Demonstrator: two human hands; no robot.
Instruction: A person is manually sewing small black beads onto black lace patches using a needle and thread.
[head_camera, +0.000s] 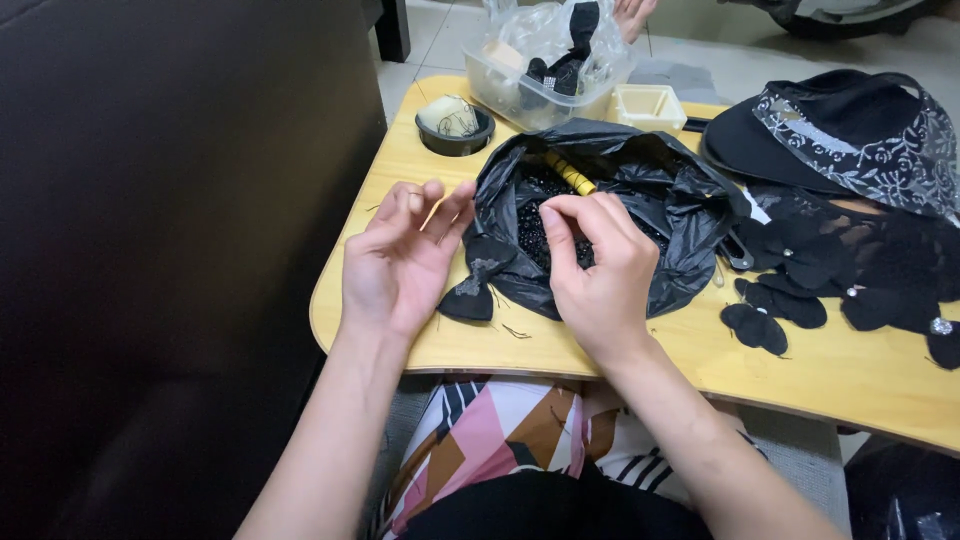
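right hand (600, 270) | fingers pinching tiny beads (535, 235) | crinkled glossy black bag (680, 215)

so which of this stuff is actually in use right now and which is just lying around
In use:
left hand
right hand, fingertips in the crumpled black plastic bag of small black beads

Lying about:
black lace-trimmed visor hat
round black dish
clear plastic tub

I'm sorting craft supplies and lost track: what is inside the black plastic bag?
The black plastic bag holds small black beads and a yellow spool. The right hand covers the middle, hiding anything beneath.
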